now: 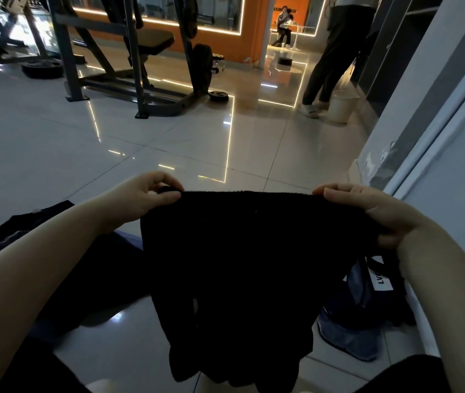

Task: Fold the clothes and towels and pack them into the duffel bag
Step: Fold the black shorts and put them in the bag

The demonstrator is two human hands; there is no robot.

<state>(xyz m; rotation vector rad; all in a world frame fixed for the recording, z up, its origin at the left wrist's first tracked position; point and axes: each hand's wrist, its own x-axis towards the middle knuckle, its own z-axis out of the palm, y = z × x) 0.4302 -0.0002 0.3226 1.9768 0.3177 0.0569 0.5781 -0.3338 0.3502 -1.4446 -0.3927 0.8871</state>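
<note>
I hold a black garment (231, 265) up in front of me by its top edge, and it hangs down over the floor. My left hand (146, 198) pinches the left corner of that edge. My right hand (367, 211) grips the right corner, fingers curled over the fabric. A dark blue duffel bag (364, 302) with a white label lies on the floor at the lower right, partly hidden behind the garment. Another dark piece of clothing (12, 236) lies on the floor at the left, under my left forearm.
Glossy white floor tiles (169, 137) stretch ahead. A weight machine (129, 61) stands at the back left with plates beside it. A person's legs (328, 66) and a white bucket (342, 104) are at the back right. A white wall (438, 165) runs along the right.
</note>
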